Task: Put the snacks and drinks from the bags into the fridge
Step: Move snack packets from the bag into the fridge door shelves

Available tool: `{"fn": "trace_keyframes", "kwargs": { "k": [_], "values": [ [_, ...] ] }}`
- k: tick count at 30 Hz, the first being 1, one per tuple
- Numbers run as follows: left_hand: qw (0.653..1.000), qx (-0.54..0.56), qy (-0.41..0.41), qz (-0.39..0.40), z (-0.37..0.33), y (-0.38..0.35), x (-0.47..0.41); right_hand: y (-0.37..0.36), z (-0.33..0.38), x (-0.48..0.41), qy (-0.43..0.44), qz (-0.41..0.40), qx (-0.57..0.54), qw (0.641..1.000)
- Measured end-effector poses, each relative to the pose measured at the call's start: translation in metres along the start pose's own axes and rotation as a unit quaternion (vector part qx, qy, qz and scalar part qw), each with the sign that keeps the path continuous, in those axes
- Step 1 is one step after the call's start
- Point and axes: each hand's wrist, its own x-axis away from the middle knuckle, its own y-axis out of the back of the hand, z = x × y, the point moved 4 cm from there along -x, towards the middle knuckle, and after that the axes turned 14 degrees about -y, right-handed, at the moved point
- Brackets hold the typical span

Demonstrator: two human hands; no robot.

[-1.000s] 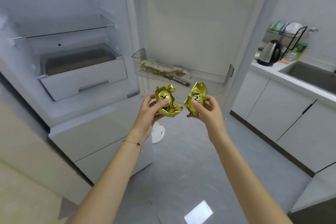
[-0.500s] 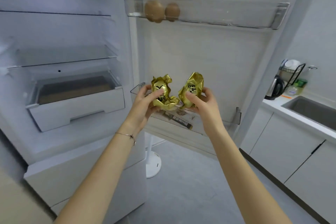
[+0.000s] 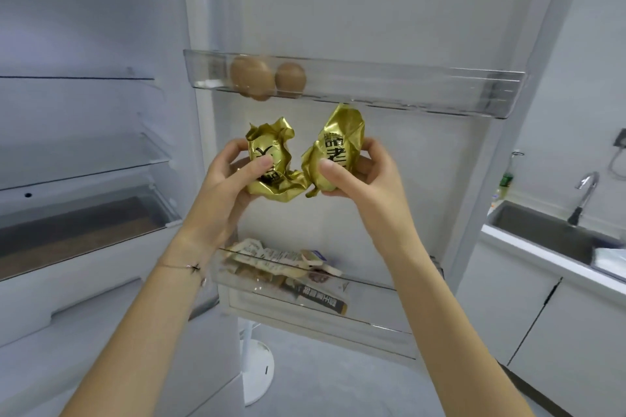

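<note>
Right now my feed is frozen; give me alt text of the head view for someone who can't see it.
The left hand grips one crumpled gold foil snack packet and the right hand a second gold packet, before the open white fridge door, below its clear plastic door shelf holding two brown eggs. A lower clear door bin holds flat snack packets.

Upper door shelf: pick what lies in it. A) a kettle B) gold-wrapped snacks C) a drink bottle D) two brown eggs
D: two brown eggs lie at the left end of the clear upper door shelf; the gold-wrapped snacks are below it, one in the left hand, one in the right hand.
</note>
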Motion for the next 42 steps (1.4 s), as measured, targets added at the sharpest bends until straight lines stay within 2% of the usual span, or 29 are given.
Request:
{"fn": "trace_keyframes", "kwargs": {
  "k": [10, 16, 20, 23, 29, 37, 42],
  "values": [
    [0.987, -0.030, -0.099, 0.122, -0.060, -0.005, -0.056, -0.023, 0.066, 0.002, 0.088, -0.025, 0.018, 0.996],
    [0.979, -0.076, -0.128, 0.141, -0.089, -0.022, -0.091, -0.017, 0.108, -0.010, 0.168, -0.069, 0.055, 0.982],
    [0.974, -0.103, -0.138, 0.148, -0.104, -0.041, -0.120, 0.001, 0.130, -0.031, 0.181, -0.122, 0.118, 0.969],
    [0.973, -0.104, -0.139, 0.154, -0.107, -0.048, -0.140, 0.015, 0.138, -0.048, 0.166, -0.156, 0.189, 0.955],
    [0.954, -0.196, -0.114, 0.198, -0.094, -0.049, -0.166, 0.019, 0.148, -0.068, 0.101, -0.175, 0.332, 0.921],
    [0.893, -0.317, -0.064, 0.312, -0.090, -0.040, -0.171, 0.026, 0.146, -0.081, 0.009, -0.129, 0.420, 0.898],
    [0.877, -0.335, -0.060, 0.340, -0.088, -0.040, -0.171, 0.024, 0.143, -0.083, -0.038, -0.083, 0.435, 0.896]
  ]
}}
